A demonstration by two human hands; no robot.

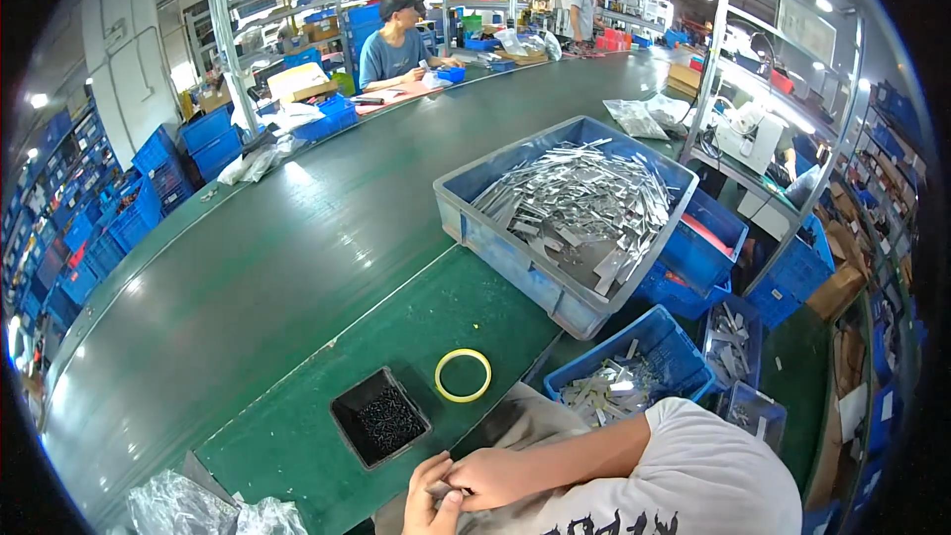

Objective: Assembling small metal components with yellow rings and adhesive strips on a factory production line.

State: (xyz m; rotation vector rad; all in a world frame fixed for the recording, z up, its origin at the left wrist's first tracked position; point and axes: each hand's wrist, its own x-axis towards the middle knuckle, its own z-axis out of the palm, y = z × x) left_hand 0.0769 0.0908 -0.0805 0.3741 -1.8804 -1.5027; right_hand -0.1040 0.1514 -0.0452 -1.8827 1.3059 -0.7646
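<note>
My left hand (430,497) and my right hand (485,479) meet close to my body, at the near edge of the green work surface (287,436). The fingers of both are closed together. Something small and dark shows between them, too hidden to name. Just beyond my hands stands a black square tray (342,398) with many small black pieces (386,423) in it, perhaps screws. To its right a thin yellow ring (439,376), resembling a roll of tape, lies flat.
A large grey-blue bin (515,263) full of flat silvery metal strips (584,188) stands ahead to the right. A blue crate (684,342) of similar pieces sits beside me. Clear plastic bags (178,507) lie at lower left. Across the conveyor belt (248,238) a person (391,54) sits working.
</note>
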